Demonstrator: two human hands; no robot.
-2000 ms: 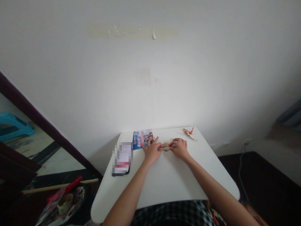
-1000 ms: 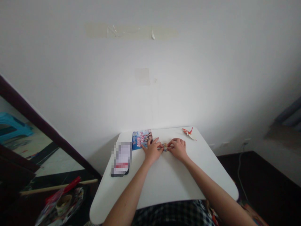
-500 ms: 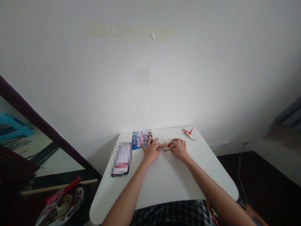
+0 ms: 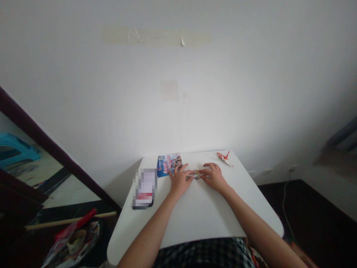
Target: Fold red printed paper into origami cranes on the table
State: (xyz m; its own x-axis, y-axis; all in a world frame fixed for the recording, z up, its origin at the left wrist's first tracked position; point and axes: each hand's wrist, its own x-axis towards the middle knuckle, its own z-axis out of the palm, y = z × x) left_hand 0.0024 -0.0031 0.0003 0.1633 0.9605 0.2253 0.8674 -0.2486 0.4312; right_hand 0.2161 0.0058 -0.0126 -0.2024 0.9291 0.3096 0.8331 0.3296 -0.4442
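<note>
A small folded piece of patterned paper (image 4: 196,174) lies on the white table (image 4: 200,212) between my hands. My left hand (image 4: 180,179) pins its left end with thumb and fingertips, the other fingers spread flat. My right hand (image 4: 214,175) pinches its right end with curled fingers. A finished red and white paper crane (image 4: 224,157) stands at the table's far right corner, clear of both hands.
A blue printed sheet (image 4: 167,163) lies at the far left of the table beside my left hand. A phone (image 4: 145,188) lies near the left edge. A wall rises just behind the table. Bags and a stick (image 4: 69,221) lie on the floor left.
My hands have stayed on the folded paper, shifting their fingers slightly along it. The paper, crane, sheet and phone are where they were.
</note>
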